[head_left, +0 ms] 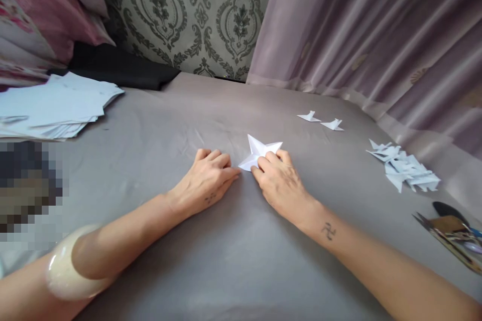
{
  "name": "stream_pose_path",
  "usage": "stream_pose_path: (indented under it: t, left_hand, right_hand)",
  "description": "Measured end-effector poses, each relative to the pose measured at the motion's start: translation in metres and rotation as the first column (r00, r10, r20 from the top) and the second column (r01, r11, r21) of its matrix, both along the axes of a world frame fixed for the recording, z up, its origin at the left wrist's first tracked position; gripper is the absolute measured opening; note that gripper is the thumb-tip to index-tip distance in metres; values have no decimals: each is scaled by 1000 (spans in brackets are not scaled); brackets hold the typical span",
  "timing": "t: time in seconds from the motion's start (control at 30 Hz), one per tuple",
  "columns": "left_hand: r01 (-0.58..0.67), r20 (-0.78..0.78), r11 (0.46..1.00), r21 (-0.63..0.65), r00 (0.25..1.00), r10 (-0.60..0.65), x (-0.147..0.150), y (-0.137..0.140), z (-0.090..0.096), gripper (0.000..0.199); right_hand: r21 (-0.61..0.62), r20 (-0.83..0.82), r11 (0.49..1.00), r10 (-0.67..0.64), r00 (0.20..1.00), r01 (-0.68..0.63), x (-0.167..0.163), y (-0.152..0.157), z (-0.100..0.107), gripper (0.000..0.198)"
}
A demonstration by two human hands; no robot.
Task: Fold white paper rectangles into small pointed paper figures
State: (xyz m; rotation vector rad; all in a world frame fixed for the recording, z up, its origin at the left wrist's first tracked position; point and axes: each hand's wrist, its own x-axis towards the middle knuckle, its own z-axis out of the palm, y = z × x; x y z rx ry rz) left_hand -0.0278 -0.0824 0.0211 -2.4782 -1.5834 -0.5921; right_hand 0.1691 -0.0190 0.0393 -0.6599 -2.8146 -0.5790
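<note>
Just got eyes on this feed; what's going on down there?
A person is handling a folded white paper with pointed corners at a grey-covered surface. The right hand holds its near right side, while the left hand is at its left point; whether it touches is unclear. Two small folded pieces lie beyond to the right, near a pile of folded pieces. A stack of white sheets lies at far left.
</note>
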Motion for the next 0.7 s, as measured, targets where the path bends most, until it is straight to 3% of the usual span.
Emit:
stream_pose_path:
  t: [0.27, 0.53, 0.7]
  left_hand:
    - [-8, -33, 997, -73, 999, 6, 9, 5, -4, 31]
    - [-41, 19, 991, -128, 999, 43, 12, 7, -2, 32]
    - [-85, 77, 983, -165, 992, 99, 13, 11, -6, 29]
  right_hand:
    - [-93, 87, 995, -23, 996, 31, 0, 0, 10, 22]
    - [-160, 38, 985, -64, 997, 70, -4, 5, 8, 26]
    - [-286, 55, 945, -148, 987, 157, -6, 10, 14, 29]
